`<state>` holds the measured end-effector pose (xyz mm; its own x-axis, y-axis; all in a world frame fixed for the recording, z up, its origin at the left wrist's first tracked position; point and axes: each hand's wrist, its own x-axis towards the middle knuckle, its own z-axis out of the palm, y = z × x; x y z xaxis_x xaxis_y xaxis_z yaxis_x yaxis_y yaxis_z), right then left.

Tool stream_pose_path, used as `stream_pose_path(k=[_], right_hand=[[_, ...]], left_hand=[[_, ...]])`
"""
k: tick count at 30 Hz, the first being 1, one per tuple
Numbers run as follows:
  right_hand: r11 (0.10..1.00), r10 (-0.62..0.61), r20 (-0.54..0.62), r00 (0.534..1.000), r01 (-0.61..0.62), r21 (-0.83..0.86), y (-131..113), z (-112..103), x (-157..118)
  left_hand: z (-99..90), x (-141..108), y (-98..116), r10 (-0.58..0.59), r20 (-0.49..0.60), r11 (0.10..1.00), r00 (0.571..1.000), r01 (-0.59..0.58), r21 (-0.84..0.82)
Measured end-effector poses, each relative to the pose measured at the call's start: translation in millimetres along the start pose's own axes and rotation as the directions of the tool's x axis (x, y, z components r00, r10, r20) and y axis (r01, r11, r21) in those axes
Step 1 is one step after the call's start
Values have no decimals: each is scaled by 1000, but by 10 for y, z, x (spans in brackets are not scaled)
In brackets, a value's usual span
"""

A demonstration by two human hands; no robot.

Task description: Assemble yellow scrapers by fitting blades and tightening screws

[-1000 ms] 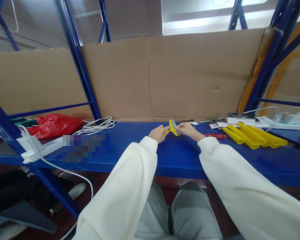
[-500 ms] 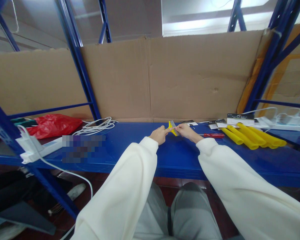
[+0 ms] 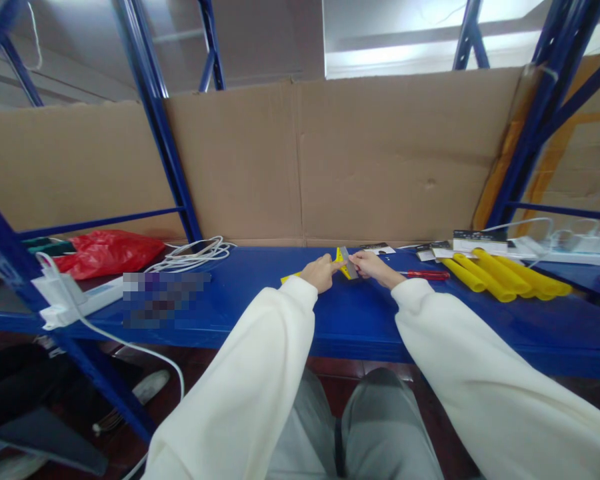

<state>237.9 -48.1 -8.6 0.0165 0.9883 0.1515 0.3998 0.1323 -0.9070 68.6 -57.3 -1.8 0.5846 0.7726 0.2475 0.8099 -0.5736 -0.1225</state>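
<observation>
My left hand (image 3: 320,272) is closed round the yellow handle of a scraper (image 3: 347,263), whose handle end shows left of my wrist. The scraper has a yellow head with a grey metal plate along its right side. My right hand (image 3: 373,265) pinches that grey plate from the right, fingers pressed together on it. Both hands are above the middle of the blue table (image 3: 357,313). Just right of my right hand lies a red screwdriver (image 3: 430,275).
Several yellow tubes (image 3: 500,283) lie at the right beside black-and-white cards (image 3: 480,238) and a power strip (image 3: 575,253). At the left are a red bag (image 3: 117,253), coiled white cable (image 3: 200,252) and another power strip (image 3: 100,297). Cardboard (image 3: 380,160) stands behind.
The scraper has turned slightly in my hands, and its yellow handle end now shows left of my left wrist. Both hands keep nearly the same place.
</observation>
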Motion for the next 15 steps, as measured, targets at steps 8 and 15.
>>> stream_pose_path(k=[8, 15], right_hand=[[1000, -2, -109, 994, 4, 20, 0, -22, 47], [999, -27, -125, 992, 24, -27, 11, -27, 109]], left_hand=[[-7, -16, 77, 99, -23, 995, 995, -99, 3], [-12, -4, 67, 56, -17, 998, 998, -56, -10]])
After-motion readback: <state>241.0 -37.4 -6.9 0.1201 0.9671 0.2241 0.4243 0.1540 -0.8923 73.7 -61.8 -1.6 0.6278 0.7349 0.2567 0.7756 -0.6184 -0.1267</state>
